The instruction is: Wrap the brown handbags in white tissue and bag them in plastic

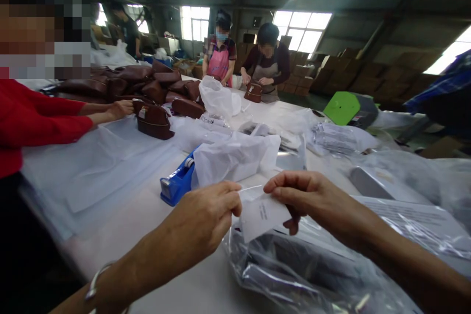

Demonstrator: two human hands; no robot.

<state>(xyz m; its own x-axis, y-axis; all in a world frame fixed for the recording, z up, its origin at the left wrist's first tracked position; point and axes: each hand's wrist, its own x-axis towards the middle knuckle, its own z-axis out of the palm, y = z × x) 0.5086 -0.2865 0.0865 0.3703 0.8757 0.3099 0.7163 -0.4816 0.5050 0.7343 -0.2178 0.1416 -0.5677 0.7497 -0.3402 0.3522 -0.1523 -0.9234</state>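
Note:
My left hand (206,216) and my right hand (305,196) meet over a clear plastic bag (294,270) that lies on the white table (147,221) with something dark inside. Both hands pinch the bag's open edge, where a small white paper slip (263,216) hangs between my fingers. A bracelet circles my left wrist. Just beyond my left hand stands a blue tape dispenser (176,184), partly covered by crumpled white wrapping (235,157).
A person in a red sleeve (37,117) at the left touches a brown bag (154,120); more brown bags (128,81) are piled behind. Two people work at the far end. Plastic bags and sheets (338,140) lie at right, near a green object (342,107).

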